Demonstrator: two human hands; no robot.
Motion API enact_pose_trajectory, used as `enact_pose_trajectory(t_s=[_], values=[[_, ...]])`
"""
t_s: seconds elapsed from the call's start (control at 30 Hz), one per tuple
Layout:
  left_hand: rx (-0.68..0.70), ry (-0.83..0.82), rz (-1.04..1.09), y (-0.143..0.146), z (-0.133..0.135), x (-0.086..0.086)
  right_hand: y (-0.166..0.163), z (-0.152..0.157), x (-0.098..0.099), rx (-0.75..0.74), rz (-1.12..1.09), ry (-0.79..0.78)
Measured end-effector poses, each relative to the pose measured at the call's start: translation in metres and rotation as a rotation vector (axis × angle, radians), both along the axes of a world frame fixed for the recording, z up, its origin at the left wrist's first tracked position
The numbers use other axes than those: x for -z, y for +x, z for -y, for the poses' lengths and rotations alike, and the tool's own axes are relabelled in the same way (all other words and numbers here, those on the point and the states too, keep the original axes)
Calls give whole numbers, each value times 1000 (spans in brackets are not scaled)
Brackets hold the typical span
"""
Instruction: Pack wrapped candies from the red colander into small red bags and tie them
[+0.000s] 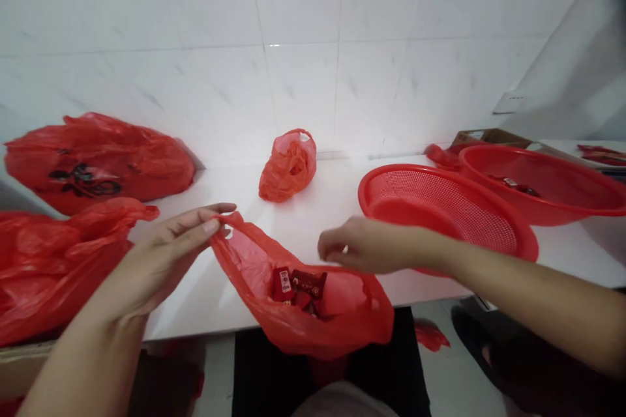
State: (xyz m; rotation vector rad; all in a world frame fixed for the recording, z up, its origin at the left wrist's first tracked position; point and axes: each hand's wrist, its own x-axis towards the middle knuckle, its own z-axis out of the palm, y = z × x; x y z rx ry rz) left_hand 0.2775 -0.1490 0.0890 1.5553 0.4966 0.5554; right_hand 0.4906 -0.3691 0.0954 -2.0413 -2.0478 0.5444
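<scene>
My left hand (188,238) pinches the handle of a red plastic bag (313,335) between thumb and fingers. The bag hangs partly over the table's front edge, its mouth spread wide. Inside lie several small dark red wrapped packets (309,283), one with a white label. Over the right side of the bag's mouth is my right hand (355,244), slightly blurred, its fingers curled together; whatever they hold, if anything, is hidden. A red perforated basket (489,221) stands to the right, partly behind my right forearm.
Behind the basket, a red basin (577,179) contains a few packets, near a cardboard box (499,137). A crumpled red bag (288,166) sits by the tiled wall. Two full red bags (141,163) fill the left. Red wrapping (430,335) lies on the floor.
</scene>
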Motion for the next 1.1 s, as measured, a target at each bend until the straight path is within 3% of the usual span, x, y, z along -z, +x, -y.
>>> enact_pose_trajectory(t_s=[0.1, 0.2, 0.27, 0.37, 0.43, 0.53, 0.63, 0.7, 0.77, 0.83, 0.93, 1.0, 1.03, 1.1], values=[[28, -24, -7, 3, -5, -5, -2, -8, 38, -138, 178, -259], [-18, -57, 68, -4, -19, -9, 5, -9, 42, -142, 321, -438], [-38, -67, 112, -9, -30, -11, 5, -9, 25, -105, 278, -293], [-13, -53, 125, -8, -37, -13, -12, -16, -4, -65, 98, 85], [17, -38, 118, -4, -37, -15, -29, -24, -9, -155, -1, 143], [30, -21, 139, 3, -34, -17, -43, -34, 8, -313, 183, -114], [-24, -35, 117, 2, -38, -17, -32, -38, 29, -297, 501, -484], [-65, -55, 86, -1, -42, -15, -17, -39, 35, -290, 542, -580], [-78, -79, 74, -3, -46, -13, -1, -40, 30, -279, 476, -503], [-97, -45, 21, -4, -47, -11, 11, -40, 18, -219, 373, -326], [-73, 178, -175, -6, -48, -8, 24, -39, -6, -73, 139, 56], [24, 303, -282, -10, -50, -8, 30, -36, -20, 67, -92, 287], [74, 326, -310, -12, -51, -8, 32, -34, -25, 126, -223, 350], [113, 346, -339, -17, -53, -10, 34, -30, -32, 169, -455, 317]])
